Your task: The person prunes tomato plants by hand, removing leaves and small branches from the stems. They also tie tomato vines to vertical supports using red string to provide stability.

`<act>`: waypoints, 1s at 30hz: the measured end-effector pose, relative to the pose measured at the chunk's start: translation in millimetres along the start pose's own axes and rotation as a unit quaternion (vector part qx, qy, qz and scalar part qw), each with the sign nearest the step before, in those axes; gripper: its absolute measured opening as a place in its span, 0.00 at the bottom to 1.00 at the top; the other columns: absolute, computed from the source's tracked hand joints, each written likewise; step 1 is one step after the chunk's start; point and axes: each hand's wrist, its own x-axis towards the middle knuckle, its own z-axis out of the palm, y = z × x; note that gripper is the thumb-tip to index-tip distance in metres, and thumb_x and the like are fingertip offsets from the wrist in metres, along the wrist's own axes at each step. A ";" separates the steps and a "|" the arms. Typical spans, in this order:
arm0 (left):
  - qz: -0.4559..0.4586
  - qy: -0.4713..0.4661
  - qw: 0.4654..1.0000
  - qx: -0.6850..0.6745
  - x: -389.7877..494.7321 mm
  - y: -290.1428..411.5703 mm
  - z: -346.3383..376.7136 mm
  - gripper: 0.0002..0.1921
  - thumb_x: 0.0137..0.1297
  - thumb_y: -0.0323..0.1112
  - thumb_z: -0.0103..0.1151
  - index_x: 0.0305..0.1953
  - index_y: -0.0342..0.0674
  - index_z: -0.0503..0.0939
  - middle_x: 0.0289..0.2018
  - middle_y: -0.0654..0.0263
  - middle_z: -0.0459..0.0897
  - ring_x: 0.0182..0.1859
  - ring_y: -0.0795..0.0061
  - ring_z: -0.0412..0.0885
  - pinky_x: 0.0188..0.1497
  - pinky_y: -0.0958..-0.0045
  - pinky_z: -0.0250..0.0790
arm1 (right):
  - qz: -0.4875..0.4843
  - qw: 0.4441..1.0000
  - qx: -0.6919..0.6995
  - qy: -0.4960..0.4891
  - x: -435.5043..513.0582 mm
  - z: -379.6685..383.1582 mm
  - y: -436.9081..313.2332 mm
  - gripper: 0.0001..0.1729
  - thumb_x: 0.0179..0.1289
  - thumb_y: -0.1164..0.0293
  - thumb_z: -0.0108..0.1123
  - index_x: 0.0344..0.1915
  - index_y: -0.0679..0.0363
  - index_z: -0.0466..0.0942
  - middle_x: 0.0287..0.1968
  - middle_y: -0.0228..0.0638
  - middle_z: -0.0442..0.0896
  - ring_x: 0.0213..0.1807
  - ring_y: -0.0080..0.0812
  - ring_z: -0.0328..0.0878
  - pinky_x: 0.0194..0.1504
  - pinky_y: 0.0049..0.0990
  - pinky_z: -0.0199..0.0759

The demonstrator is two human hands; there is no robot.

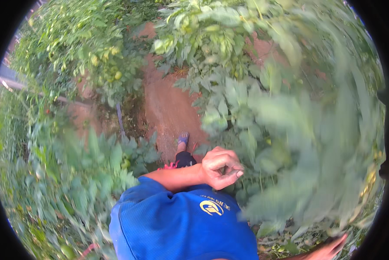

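Observation:
In front of my chest, my left hand [222, 167] is curled with the thumb tip against the fingers. I see nothing held in it. The left forearm crosses over my blue shirt [184, 224] from its sleeve, with blurred tomato leaves [288, 139] just beyond the knuckles. Low at the right, my right hand [334, 247] reaches out among the plants. Only part of it shows, and leaves and blur hide whether the fingers grip anything. Pink strands [170, 166] hang beside my dark trouser leg [185, 159], behind the left forearm.
A reddish dirt path [165, 104] runs between tomato rows, with my sandalled foot [182, 139] on it. Green tomatoes [117, 75] hang on the left plants [84, 42]. A thin upright stake [120, 118] stands left of the path. Dense foliage crowds close on the right.

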 end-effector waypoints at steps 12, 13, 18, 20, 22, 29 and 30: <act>-0.514 -0.241 0.784 0.252 -17.4 -205.4 -172.9 0.14 0.59 0.39 0.59 0.41 0.35 0.81 0.34 0.51 0.87 0.39 0.49 0.86 0.43 0.55 0.77 | 0.167 0.860 -0.164 -0.453 -298.1 230.4 77.4 0.20 0.70 0.65 0.59 0.55 0.67 0.81 0.53 0.46 0.85 0.54 0.41 0.82 0.55 0.36 0.78; -0.528 -0.280 0.764 0.244 -29.7 -216.0 -174.9 0.14 0.59 0.39 0.58 0.41 0.35 0.81 0.35 0.49 0.87 0.40 0.46 0.85 0.43 0.53 0.77 | 0.161 0.833 -0.152 -0.508 -313.6 250.1 78.4 0.20 0.70 0.65 0.59 0.54 0.67 0.81 0.52 0.47 0.85 0.54 0.41 0.82 0.54 0.36 0.78; -0.546 -0.405 0.673 0.291 -72.7 -256.6 -190.6 0.16 0.60 0.41 0.58 0.43 0.37 0.82 0.39 0.47 0.87 0.41 0.47 0.86 0.44 0.53 0.77 | 0.129 0.706 -0.106 -0.688 -375.3 318.2 89.5 0.19 0.68 0.65 0.60 0.52 0.68 0.82 0.51 0.48 0.85 0.53 0.42 0.82 0.54 0.37 0.78; -0.555 -0.446 0.637 0.295 -83.4 -274.0 -200.1 0.15 0.57 0.41 0.60 0.41 0.37 0.85 0.36 0.48 0.87 0.41 0.48 0.86 0.44 0.54 0.77 | 0.117 0.671 -0.108 -0.724 -397.9 335.0 98.7 0.19 0.68 0.65 0.60 0.51 0.68 0.82 0.51 0.48 0.85 0.53 0.43 0.82 0.54 0.37 0.78; -0.551 -0.492 0.624 0.254 -93.5 -295.9 -215.9 0.14 0.53 0.40 0.62 0.38 0.38 0.87 0.34 0.49 0.88 0.41 0.50 0.87 0.44 0.54 0.77 | 0.108 0.633 -0.123 -0.756 -422.0 348.9 110.0 0.19 0.67 0.65 0.60 0.51 0.68 0.82 0.50 0.49 0.85 0.53 0.44 0.82 0.54 0.38 0.78; -0.594 -0.659 0.422 0.188 -164.2 -422.3 -285.5 0.19 0.60 0.41 0.58 0.47 0.37 0.85 0.43 0.47 0.87 0.44 0.51 0.87 0.45 0.55 0.78 | 0.104 0.521 -0.193 -0.825 -517.1 384.6 163.5 0.19 0.65 0.66 0.61 0.48 0.69 0.83 0.49 0.50 0.86 0.52 0.45 0.83 0.53 0.39 0.78; -0.590 -0.664 0.419 0.187 -181.3 -439.3 -294.8 0.19 0.60 0.41 0.58 0.47 0.37 0.85 0.43 0.47 0.87 0.44 0.51 0.87 0.45 0.55 0.78 | 0.110 0.518 -0.191 -0.826 -532.6 387.5 174.5 0.19 0.64 0.66 0.61 0.47 0.69 0.83 0.48 0.50 0.86 0.52 0.46 0.83 0.53 0.39 0.78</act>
